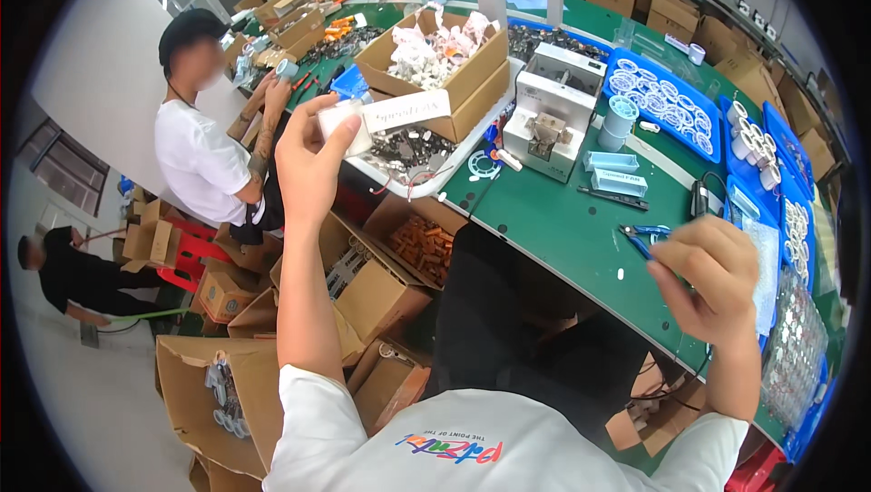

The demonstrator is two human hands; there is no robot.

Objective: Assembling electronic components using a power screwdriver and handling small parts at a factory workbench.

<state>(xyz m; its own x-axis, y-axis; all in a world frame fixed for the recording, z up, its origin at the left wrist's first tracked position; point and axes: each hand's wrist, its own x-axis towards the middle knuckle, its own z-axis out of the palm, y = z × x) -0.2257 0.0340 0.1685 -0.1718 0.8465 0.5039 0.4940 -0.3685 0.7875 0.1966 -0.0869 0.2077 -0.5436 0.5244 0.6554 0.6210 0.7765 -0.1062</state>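
Note:
My left hand [307, 152] is raised at the left, its thumb and fingers closed on a white plastic piece [406, 114], a small block with a long flat printed bar pointing right. Behind it stands an open cardboard box [472, 66] of crumpled whitish pieces. My right hand [712, 279] hangs over the table's right side with fingers curled together; whether anything is between them is hidden. Just past its fingertips lie blue-handled pliers [638, 232]. Two light-blue plastic housings [617, 182] and dark tweezers [613, 198] lie between my hands, in front of a grey-white machine [555, 111].
Blue trays [667, 155] of white rings line the right side. A light-blue spool [618, 120] stands beside the machine. A white tray [363, 168] holds dark metal parts and wires. Cartons [227, 374] crowd the floor. A person in a white shirt [195, 147] works at the left.

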